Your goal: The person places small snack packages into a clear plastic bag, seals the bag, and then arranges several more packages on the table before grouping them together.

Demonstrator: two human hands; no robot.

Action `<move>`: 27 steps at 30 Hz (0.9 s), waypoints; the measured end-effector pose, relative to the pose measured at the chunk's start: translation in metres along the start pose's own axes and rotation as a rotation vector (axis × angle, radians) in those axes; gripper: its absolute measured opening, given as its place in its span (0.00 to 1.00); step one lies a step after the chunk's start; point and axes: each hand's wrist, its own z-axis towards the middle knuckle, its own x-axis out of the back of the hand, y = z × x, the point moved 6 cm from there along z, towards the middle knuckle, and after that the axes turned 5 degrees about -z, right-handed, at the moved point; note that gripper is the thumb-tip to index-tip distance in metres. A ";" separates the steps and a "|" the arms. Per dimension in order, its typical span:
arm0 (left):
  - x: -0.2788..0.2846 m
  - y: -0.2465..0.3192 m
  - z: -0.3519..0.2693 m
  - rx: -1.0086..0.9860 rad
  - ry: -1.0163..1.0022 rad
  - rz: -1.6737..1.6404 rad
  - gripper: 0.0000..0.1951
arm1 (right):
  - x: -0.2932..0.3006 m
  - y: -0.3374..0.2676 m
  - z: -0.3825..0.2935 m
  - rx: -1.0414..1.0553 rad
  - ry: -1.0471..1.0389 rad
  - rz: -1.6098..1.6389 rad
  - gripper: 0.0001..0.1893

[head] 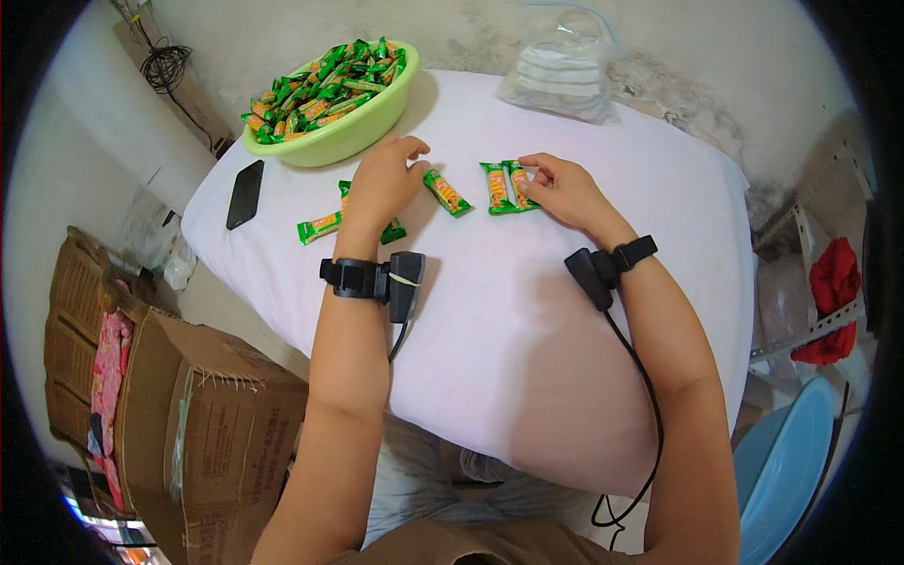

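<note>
My left hand [392, 180] is over the white-covered table, fingers apart and holding nothing, just left of a single green-and-orange snack packet [446, 192]. Partly hidden under that hand and wrist lie several more packets [321, 227]. My right hand [561, 187] has its thumb and forefinger on the upper part of a packet [521, 185], which stands side by side with another packet [496, 187]. Both lie lengthwise away from me. A light green plastic basin [339, 145] heaped with similar packets stands at the back left. Each wrist carries a black strapped device with a cable.
A black smartphone [245, 195] lies at the table's left. A clear plastic bag with white contents [561, 78] is at the back against the wall. Cardboard boxes [233, 431] stand at lower left, a blue basin [791, 452] at lower right, beside a metal shelf [812, 328] with red cloth.
</note>
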 end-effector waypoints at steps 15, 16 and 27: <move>-0.035 -0.001 -0.002 -0.007 -0.274 -0.038 0.13 | 0.001 -0.007 -0.001 -0.012 -0.022 0.025 0.21; -0.037 0.000 -0.002 0.019 -0.288 -0.114 0.13 | 0.001 -0.006 -0.001 -0.014 -0.019 0.024 0.21; -0.040 0.005 -0.005 -0.018 -0.334 -0.179 0.17 | 0.000 -0.006 -0.002 -0.008 -0.045 0.013 0.27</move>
